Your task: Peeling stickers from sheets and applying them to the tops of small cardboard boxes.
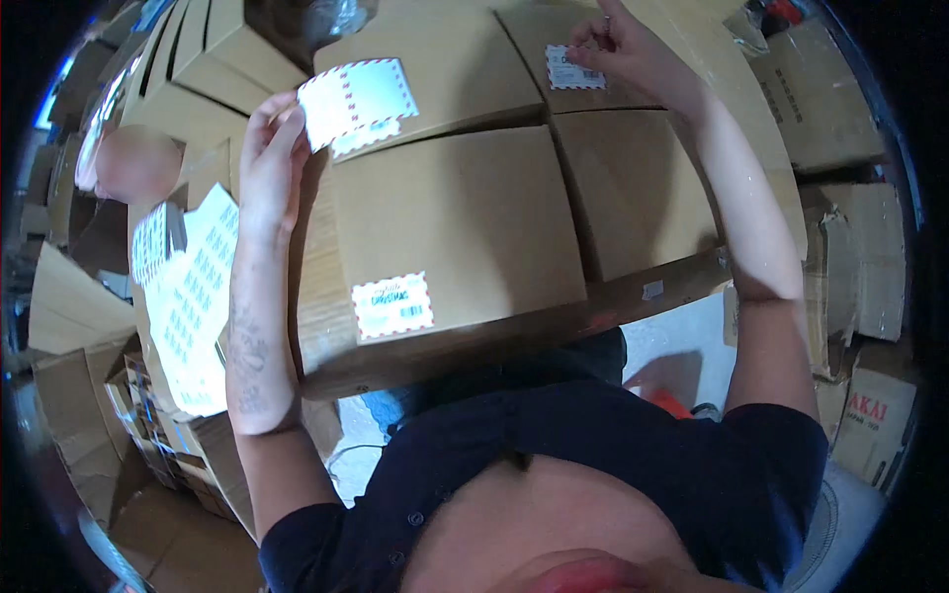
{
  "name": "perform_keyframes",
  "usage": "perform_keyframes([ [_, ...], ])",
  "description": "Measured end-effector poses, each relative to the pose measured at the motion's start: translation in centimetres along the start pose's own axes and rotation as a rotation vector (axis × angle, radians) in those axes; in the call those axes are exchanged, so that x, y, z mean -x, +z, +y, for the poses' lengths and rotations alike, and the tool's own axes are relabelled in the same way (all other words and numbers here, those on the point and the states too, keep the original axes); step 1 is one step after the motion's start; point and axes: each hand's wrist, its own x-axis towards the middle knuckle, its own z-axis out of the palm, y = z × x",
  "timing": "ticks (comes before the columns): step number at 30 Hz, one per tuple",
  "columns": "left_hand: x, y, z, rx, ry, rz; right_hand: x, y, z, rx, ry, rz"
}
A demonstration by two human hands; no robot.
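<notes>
Between the thumb and fingers of my left hand (272, 148) is a white label sheet (374, 89) with a red-and-blue striped border. It hangs over the far left carton (465, 69) and partly covers a similar label (368, 138) there. My right hand (633, 57) reaches to the far right carton (529, 30), its bent fingers pinched at the edge of a bordered sticker label (563, 75). The label looks flat on the cardboard. Closer to me, the near left carton (465, 208) carries another label (393, 308) at its lower left corner. No label shows on the near right carton (633, 188).
The cartons crowd a wooden table (318, 331). Left of my forearm lie printed sheets (193, 306) and a small stack of labels (153, 242). Brown cartons (222, 69) stand in a row at the far left, near another person (138, 163). More boxes (820, 94) stand at right.
</notes>
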Motion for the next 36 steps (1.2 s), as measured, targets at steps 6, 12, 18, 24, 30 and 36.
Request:
perform_keyframes([
  [6, 0.0, 0.0, 0.6, 0.024, -0.072, 0.028, 0.3, -0.8, -2.0, 0.212, 0.156, -0.091],
  [12, 0.1, 0.4, 0.8, 0.045, -0.109, 0.021, 0.7, -0.3, 1.0, -0.092, 0.026, -0.139],
  [18, 0.4, 0.5, 1.2, 0.057, -0.100, 0.034, 0.6, -0.5, 1.8, -0.071, 0.062, -0.130],
  [24, 0.2, -0.2, 0.8, 0.032, -0.112, 0.040, 0.4, -0.6, 2.2, -0.098, 0.066, -0.119],
  [30, 0.2, -0.1, 1.0, 0.011, -0.120, 0.044, 0.2, -0.7, 3.2, -0.118, 0.026, -0.135],
  [36, 0.2, 0.2, 1.1, -0.013, -0.115, 0.067, 0.4, -0.7, 3.8, -0.173, -0.026, -0.104],
])
